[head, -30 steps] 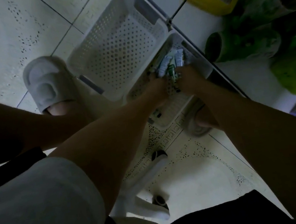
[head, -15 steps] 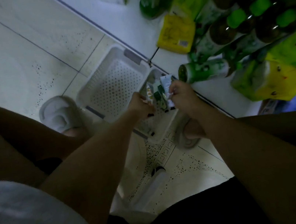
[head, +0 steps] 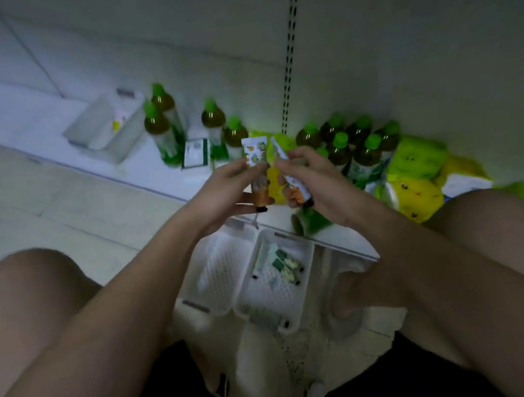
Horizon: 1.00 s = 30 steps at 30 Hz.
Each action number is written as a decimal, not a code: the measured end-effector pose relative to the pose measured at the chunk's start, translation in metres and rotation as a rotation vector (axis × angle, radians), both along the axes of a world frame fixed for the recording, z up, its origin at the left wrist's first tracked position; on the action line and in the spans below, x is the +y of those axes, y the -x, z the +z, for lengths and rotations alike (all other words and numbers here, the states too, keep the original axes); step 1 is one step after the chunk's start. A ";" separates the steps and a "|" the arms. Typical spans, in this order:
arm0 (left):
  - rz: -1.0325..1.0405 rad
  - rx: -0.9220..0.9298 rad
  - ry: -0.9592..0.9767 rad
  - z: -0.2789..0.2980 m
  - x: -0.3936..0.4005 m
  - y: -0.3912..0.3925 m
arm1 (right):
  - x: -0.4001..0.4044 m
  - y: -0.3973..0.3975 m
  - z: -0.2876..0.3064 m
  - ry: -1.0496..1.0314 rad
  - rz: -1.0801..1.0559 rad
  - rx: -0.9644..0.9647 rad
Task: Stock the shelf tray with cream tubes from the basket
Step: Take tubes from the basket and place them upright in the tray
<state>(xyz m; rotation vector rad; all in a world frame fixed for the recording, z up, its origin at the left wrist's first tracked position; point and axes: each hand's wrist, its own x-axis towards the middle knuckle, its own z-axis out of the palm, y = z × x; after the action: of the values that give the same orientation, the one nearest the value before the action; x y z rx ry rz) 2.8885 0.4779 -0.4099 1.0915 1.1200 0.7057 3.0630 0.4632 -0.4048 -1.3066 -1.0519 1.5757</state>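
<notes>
basket (head: 302,269): perforated white plastic | cream tubes (head: 257,168): smooth printed plastic | bottles (head: 159,135): glossy

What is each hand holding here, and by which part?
Each holds one cream tube near its lower, cap end: left hand the left tube, right hand the right tube.

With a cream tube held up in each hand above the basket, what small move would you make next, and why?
Probably carry both tubes left toward the white shelf tray. The left hand grips one cream tube and the right hand another, both clear of the basket, and the tray looks mostly unfilled.
</notes>
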 end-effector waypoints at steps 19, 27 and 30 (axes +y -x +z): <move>-0.269 -0.155 -0.681 0.289 0.046 -0.093 | -0.004 -0.106 0.284 -0.685 -0.182 -0.236; -0.061 -0.047 -0.836 0.319 0.078 -0.183 | 0.019 -0.179 0.328 -0.723 -0.416 -0.468; 0.055 -0.005 -0.908 0.316 0.091 -0.212 | 0.030 -0.199 0.332 -0.720 -0.485 -0.512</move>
<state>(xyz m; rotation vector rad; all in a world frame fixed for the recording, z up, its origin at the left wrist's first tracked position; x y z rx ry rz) 3.1001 0.5693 -0.0943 1.8099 0.8168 1.3202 3.2624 0.4935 -0.0732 -1.3181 -1.3111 0.4237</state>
